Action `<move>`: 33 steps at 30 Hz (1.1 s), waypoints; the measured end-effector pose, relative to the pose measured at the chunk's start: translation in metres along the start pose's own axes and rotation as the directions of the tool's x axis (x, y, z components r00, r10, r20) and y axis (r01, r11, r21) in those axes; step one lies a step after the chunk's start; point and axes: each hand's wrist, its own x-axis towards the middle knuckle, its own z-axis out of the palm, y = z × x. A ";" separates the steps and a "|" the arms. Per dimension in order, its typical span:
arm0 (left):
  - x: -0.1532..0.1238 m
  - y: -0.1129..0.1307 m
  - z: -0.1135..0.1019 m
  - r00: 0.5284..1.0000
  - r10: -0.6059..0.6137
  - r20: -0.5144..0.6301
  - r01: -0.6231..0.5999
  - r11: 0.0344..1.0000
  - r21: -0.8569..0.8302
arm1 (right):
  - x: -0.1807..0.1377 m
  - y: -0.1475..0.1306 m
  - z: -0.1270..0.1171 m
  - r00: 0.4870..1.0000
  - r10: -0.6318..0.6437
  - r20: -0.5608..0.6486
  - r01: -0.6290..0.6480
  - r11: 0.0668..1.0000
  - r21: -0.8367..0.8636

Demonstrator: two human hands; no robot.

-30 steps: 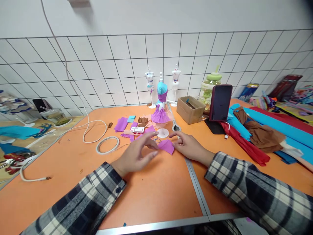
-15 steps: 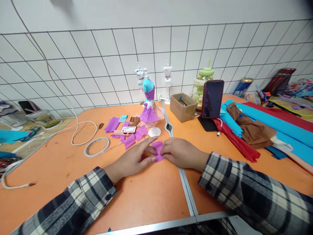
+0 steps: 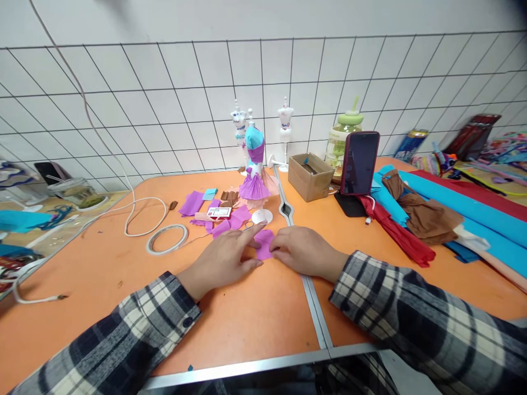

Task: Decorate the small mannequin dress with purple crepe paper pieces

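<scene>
A small piece of purple crepe paper (image 3: 264, 244) lies on the orange table between my hands. My left hand (image 3: 228, 257) rests at its left edge, forefinger stretched out and thumb apart from it; some fingertips are hidden behind the hand. The bent fingers of my right hand (image 3: 302, 250) pinch the paper's right edge against the tabletop. Just beyond stands a mini dress form (image 3: 255, 159) in a turquoise and purple paper dress, its round white base (image 3: 262, 216) close to my left fingertips.
Purple paper scraps (image 3: 192, 203), a small red-and-white box (image 3: 219, 213) and a tape roll (image 3: 167, 240) lie to the left. A cardboard box (image 3: 310, 178), a propped phone (image 3: 361, 163) and a drink jug (image 3: 343, 134) stand at the back right. Brown crepe paper (image 3: 430, 214) lies far right.
My left thumb has come off the purple paper's lower edge, and the paper now lies flatter and squarer. My right hand still pinches its right side. The view has shifted slightly.
</scene>
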 end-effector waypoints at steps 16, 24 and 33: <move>0.003 0.015 0.020 0.984 -0.119 -0.131 0.082 0.963 -0.255 | 0.004 -0.003 0.010 0.996 0.092 0.008 -0.092 0.995 -0.039; 0.003 0.012 0.021 0.984 -0.112 -0.138 0.081 0.974 -0.214 | 0.009 -0.004 0.012 0.984 0.179 0.011 -0.179 0.984 0.016; 0.004 0.013 0.018 0.983 -0.106 -0.149 0.081 0.983 -0.165 | 0.010 -0.007 0.012 0.979 0.205 0.012 -0.205 0.977 0.053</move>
